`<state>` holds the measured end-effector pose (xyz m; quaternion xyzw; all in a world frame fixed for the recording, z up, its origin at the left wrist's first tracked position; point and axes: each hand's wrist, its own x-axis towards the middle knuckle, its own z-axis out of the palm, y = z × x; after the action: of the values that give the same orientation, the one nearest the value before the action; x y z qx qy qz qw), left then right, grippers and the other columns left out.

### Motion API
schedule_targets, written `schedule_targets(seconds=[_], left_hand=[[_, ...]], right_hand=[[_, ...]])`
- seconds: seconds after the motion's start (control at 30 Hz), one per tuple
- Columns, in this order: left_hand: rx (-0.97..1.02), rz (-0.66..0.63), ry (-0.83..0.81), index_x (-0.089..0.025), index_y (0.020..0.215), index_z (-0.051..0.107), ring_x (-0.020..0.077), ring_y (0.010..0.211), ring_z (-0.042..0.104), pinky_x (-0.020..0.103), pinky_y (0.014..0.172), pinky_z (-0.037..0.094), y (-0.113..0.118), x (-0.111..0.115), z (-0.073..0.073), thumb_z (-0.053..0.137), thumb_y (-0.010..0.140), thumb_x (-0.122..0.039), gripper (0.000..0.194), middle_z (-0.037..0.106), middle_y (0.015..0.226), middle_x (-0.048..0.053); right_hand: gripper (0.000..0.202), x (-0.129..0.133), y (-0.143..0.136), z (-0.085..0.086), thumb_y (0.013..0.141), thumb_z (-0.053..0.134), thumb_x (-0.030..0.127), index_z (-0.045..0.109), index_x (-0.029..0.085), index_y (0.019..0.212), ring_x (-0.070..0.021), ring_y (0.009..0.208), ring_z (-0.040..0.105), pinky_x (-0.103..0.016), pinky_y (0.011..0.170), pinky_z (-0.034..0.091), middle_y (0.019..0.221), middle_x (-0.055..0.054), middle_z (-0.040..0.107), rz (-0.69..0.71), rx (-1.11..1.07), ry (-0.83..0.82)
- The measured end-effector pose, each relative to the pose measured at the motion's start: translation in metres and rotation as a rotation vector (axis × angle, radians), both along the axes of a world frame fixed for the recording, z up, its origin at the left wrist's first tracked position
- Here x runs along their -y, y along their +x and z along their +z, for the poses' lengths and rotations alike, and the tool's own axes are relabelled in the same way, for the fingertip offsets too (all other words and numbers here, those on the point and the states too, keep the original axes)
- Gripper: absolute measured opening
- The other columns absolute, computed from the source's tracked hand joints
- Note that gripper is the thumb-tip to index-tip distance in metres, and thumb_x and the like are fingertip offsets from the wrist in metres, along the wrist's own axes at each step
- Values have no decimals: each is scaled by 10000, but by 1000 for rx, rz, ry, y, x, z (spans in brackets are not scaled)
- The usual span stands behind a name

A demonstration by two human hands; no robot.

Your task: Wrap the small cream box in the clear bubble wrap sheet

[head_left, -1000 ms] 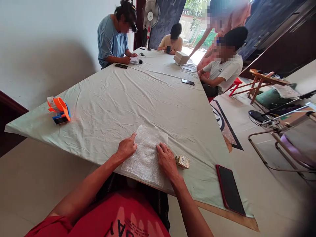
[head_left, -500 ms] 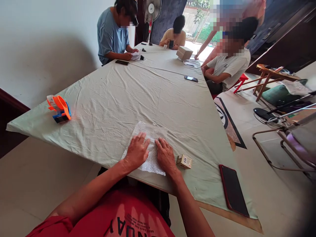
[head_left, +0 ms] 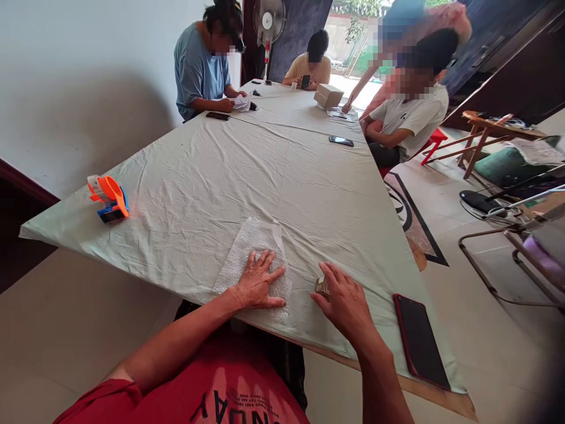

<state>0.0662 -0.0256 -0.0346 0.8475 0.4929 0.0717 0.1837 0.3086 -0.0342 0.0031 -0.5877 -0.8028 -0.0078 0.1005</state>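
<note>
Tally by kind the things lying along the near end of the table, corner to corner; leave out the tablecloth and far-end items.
Clear bubble-wrap sheet: 1
Small tan cardboard box, partly hidden by a hand: 1
Orange-and-blue tape dispenser: 1
Black-screened phone in a dark red case: 1
Total: 4

Upper garment: 1 red shirt (head_left: 189,377), soft fabric. Left sleeve (head_left: 101,400): short, same red, creased, with a loose hem near the elbow. Front marking: large black block letters (head_left: 218,406), inverted from this view, D, A and Y readable. Beside them, small black print (head_left: 256,393) in several lines, too small to read. Also noted: pale, rounded, finger-shaped streaks (head_left: 221,378). Lower garment: dark, partly hidden. Left hand (head_left: 258,282) and right hand (head_left: 346,297): 2, both bare, as are both forearms.
</note>
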Motion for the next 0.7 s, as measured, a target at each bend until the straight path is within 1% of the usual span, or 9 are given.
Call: schedule_targets(seconds=[0.1, 0.2, 0.33, 0.4, 0.43, 0.5, 0.57, 0.63, 0.7], left_hand=[[-2, 0, -14, -253, 1481, 448, 420, 1522, 108, 677, 1181, 41, 3, 1, 7, 661, 747, -708, 889, 189, 1644, 193], [-12, -10, -17, -264, 1483, 440, 449, 1513, 110, 715, 1159, 42, 5, 1, 10, 675, 738, -691, 890, 174, 1649, 186], [-17, -7, 6, -251, 1491, 423, 465, 1501, 144, 739, 1154, 66, 10, 3, 6, 637, 789, -647, 834, 234, 1636, 172], [-16, 12, 39, -243, 1495, 414, 449, 1503, 151, 720, 1176, 76, 13, 4, 1, 610, 831, -586, 772, 282, 1623, 149], [-6, 24, 60, -236, 1506, 393, 439, 1505, 151, 696, 1194, 81, 14, 5, 0, 612, 833, -569, 783, 296, 1619, 137], [32, 23, 89, -215, 1547, 302, 438, 1505, 145, 676, 1209, 80, 14, 6, -3, 643, 798, -578, 900, 289, 1621, 136], [59, 10, 87, -207, 1572, 222, 457, 1501, 136, 707, 1190, 54, 14, 5, -4, 668, 760, -613, 1011, 255, 1626, 165], [53, -5, 63, -227, 1559, 260, 478, 1501, 104, 760, 1145, 13, 13, 3, -4, 660, 757, -645, 989, 224, 1629, 186], [56, -14, 43, -252, 1516, 357, 478, 1504, 91, 766, 1134, 2, 9, 3, -2, 651, 751, -680, 924, 231, 1627, 178]], right_hand=[[414, 8, 30, 0, 792, 608, 251, 610, 175, 1199, -371, 1055, 655, -484, 838, 494, 1184, -175, 701, -156, -10, -175], [354, 13, 21, 9, 819, 634, 363, 626, 189, 1127, -322, 951, 679, -434, 819, 501, 1084, -138, 728, -178, -300, -264], [423, 9, -46, 24, 819, 678, 484, 626, 224, 1149, -264, 999, 666, -396, 910, 495, 1113, -80, 717, 157, -845, -484], [401, -5, -81, 23, 785, 714, 480, 670, 227, 1093, -300, 1233, 567, -414, 1008, 444, 1317, -95, 636, 330, -913, -549], [356, -14, -94, 20, 793, 702, 482, 692, 227, 1040, -309, 1308, 507, -414, 1027, 429, 1389, -93, 589, 346, -918, -563], [336, -33, -109, 11, 807, 659, 500, 707, 209, 967, -300, 1281, 530, -401, 1020, 436, 1394, -95, 582, 275, -965, -602], [386, -50, -107, 1, 818, 617, 524, 702, 183, 977, -287, 1154, 603, -387, 943, 481, 1243, -108, 662, 152, -1025, -605], [417, -58, -95, -7, 808, 616, 526, 692, 166, 1004, -277, 1050, 633, -378, 889, 497, 1086, -102, 705, 50, -1092, -591], [435, -59, -79, -11, 798, 626, 520, 676, 164, 1042, -270, 1004, 639, -381, 879, 494, 1037, -91, 713, -8, -1153, -589]])
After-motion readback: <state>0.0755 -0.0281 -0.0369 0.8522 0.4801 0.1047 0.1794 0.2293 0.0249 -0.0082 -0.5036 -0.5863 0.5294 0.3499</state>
